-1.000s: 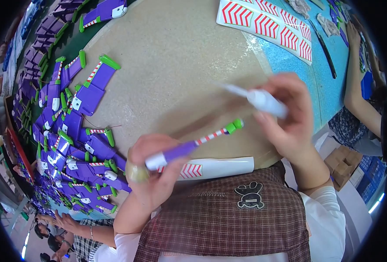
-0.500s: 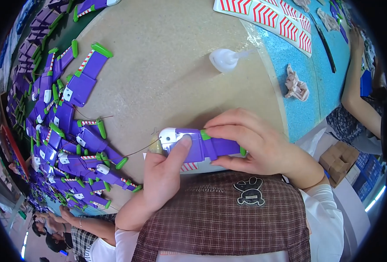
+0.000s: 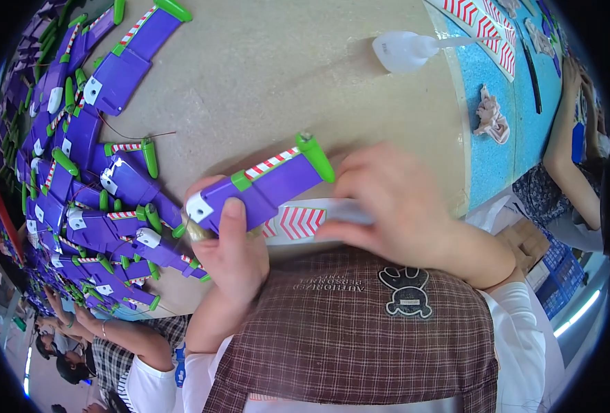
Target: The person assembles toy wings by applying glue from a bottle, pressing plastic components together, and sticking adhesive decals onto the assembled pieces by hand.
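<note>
Across a tan table (image 3: 264,89), a purple piece (image 3: 270,196) rests in the left hand (image 3: 233,258)

Along the left side of the table spreads a heap of purple pieces (image 3: 122,175) trimmed in green and white, some with thin wires. On the near side is the wearer's brown checked apron (image 3: 360,337). Another person's bare forearm (image 3: 560,131) enters at the far right.

The right hand (image 3: 405,199) is blurred, its fingers curved just right of the purple piece and beside one end of a white strip; whether they pinch anything cannot be told. The left hand pinches the piece, thumb flat on its face, fingers mostly hidden behind. That piece sits tilted over the table's near part, white holed end to the left, green end bar to the right, red-and-white stripes along its far edge.

Far right lies a sheet of red chevrons (image 3: 487,31). The white strip (image 3: 298,224), also chevroned, lies near the apron. A white bottle (image 3: 405,51) points its nozzle right; farther right are a slim black rod (image 3: 533,65) and a crumpled tissue (image 3: 491,118).
</note>
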Action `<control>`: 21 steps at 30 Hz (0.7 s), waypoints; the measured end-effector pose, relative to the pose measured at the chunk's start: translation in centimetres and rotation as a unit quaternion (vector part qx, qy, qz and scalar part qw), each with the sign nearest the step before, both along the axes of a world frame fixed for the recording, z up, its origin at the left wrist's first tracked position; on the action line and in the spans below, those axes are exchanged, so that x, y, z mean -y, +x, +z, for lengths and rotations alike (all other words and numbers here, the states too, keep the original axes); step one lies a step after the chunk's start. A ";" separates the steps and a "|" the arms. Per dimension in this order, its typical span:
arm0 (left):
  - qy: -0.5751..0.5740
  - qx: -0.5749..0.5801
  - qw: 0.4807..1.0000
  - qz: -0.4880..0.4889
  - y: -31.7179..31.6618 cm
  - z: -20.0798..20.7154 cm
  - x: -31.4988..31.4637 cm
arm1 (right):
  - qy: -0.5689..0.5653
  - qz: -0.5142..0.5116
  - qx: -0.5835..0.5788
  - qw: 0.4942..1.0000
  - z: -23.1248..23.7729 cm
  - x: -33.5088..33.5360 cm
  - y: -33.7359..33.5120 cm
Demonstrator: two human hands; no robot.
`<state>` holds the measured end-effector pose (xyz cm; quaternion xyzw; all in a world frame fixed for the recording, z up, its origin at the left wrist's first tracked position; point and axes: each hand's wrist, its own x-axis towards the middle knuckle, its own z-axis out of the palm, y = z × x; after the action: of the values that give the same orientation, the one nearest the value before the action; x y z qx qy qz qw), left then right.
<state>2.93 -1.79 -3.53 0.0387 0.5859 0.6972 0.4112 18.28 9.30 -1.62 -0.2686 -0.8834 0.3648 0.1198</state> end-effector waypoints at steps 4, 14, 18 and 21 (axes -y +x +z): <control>0.046 -0.052 0.997 -0.025 -0.1 -1.5 0.4 | -0.074 0.065 0.031 0.995 -0.8 1.8 -0.8; 0.018 -0.044 0.999 -0.011 0.5 -0.8 0.0 | 0.010 0.167 -0.161 0.973 -0.6 0.7 -0.1; -0.006 0.062 0.951 -0.303 -0.9 3.0 -0.5 | -0.213 -0.068 -0.287 0.932 1.6 -0.4 2.1; -0.090 0.128 0.879 -0.450 -0.7 6.2 -1.7 | -0.521 -0.216 -0.281 0.776 3.4 0.2 1.0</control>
<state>2.19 -0.12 2.71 0.1716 0.5082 0.3804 0.7534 19.28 9.10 1.73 -0.3594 -0.4039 0.7931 0.2805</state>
